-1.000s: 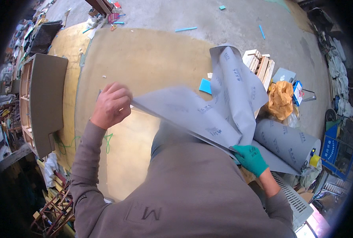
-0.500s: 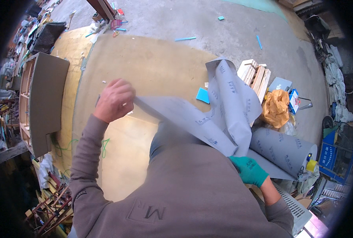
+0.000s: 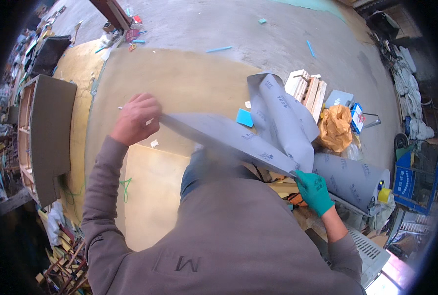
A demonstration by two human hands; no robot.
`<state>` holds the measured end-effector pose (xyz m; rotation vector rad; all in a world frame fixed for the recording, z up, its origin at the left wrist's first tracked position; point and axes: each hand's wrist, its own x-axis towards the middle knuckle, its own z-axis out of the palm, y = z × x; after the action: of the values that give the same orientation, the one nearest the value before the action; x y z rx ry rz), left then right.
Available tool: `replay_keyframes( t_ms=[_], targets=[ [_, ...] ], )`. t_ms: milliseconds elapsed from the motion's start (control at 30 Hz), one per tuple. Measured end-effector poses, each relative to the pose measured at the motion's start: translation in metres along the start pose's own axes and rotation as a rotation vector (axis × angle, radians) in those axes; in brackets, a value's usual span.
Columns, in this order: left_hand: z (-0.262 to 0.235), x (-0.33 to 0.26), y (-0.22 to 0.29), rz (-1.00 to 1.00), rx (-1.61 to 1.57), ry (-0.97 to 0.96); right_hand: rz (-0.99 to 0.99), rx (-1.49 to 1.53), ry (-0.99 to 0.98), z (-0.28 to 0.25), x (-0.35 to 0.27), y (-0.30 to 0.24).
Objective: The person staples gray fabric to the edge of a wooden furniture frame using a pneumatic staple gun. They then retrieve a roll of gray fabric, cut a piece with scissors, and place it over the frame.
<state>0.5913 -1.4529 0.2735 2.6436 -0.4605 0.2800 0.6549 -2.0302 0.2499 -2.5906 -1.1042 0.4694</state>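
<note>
A long strip of grey printed sheet material point(image 3: 219, 132) stretches slantwise across the front of my body. My bare left hand point(image 3: 137, 117) is closed on its left end, fingers bent and slightly blurred. At the strip's right end, my right hand point(image 3: 313, 191), in a green glove, pinches the near edge. Beyond that hand the same material lies in loose upright folds point(image 3: 283, 113). A thick grey roll point(image 3: 351, 179) of similar printed sheet rests to the right of the glove.
Tan boards point(image 3: 179, 73) cover the floor ahead, with a pale panel point(image 3: 152, 191) below the strip. A wooden-framed box point(image 3: 49, 137) stands left. On the right are wooden slats point(image 3: 310, 96), a crumpled orange-brown bag point(image 3: 336, 129) and a grey slotted plastic piece point(image 3: 366, 250). A blue piece point(image 3: 244, 117) lies ahead.
My right hand has moved up and forward with the sheet's near edge, uncovering things beneath it. The strip looks straighter between my hands. The whole view has shifted slightly.
</note>
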Motion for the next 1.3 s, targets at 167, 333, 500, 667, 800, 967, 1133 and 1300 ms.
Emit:
replay_keyframes(
  t_ms=[167,333,500,667,800,967,1133,1300],
  targets=[
    [-0.004,0.01,-0.007,0.022,-0.07,-0.034,0.025,-0.045,0.015,0.001,0.005,0.005],
    [-0.006,0.013,-0.016,0.01,-0.088,-0.104,-0.064,-0.098,0.033,0.005,0.005,0.001],
    [-0.003,0.013,-0.019,0.033,-0.144,-0.103,0.1,-0.091,-0.02,0.0,0.007,-0.001],
    [-0.009,0.006,-0.008,0.016,-0.275,-0.162,0.19,-0.119,-0.008,-0.012,0.01,0.007],
    [-0.017,-0.01,0.005,-0.054,-0.395,-0.24,0.24,-0.123,-0.035,-0.018,0.0,0.013],
    [-0.019,-0.033,0.028,-0.004,-0.747,-0.323,0.086,-0.114,0.1,-0.02,-0.02,0.018],
    [-0.017,-0.057,0.047,-0.151,-0.897,-0.526,0.188,-0.065,0.069,-0.026,-0.033,0.013],
    [0.014,-0.044,0.031,-0.66,-1.552,-0.483,0.224,-0.08,0.03,-0.033,-0.031,0.0]
  ],
)
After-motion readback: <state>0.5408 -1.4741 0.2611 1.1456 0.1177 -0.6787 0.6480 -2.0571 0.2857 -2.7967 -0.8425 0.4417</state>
